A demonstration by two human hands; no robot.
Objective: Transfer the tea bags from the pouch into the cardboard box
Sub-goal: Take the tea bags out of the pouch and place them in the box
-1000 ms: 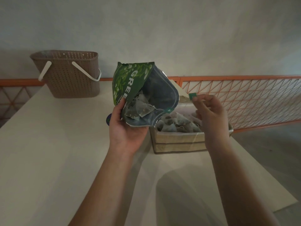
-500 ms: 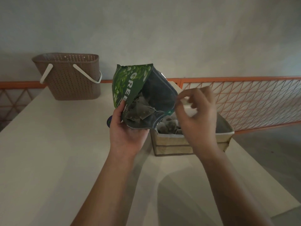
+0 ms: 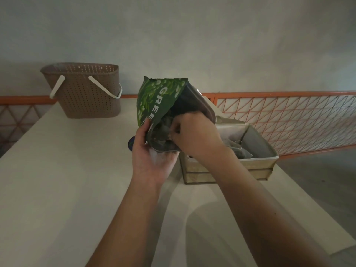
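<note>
tea bags (image 3: pixel 238 149) partly fill the cardboard box (image 3: pixel 229 166); beside it the left hand (image 3: pixel 152 157) grips the pouch (image 3: pixel 163 105), more inside, where the right hand (image 3: pixel 194 135) reaches, its grasp hidden

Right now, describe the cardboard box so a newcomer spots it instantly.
On the pale table, look at its right edge beside the orange mesh railing. The cardboard box sits there, low, open-topped and tan, with tea bags inside, unlike the tall perforated brown basket far left.

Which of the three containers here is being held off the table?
The green tea pouch, gripped in the left hand; the brown basket and cardboard box rest on the table.
</note>
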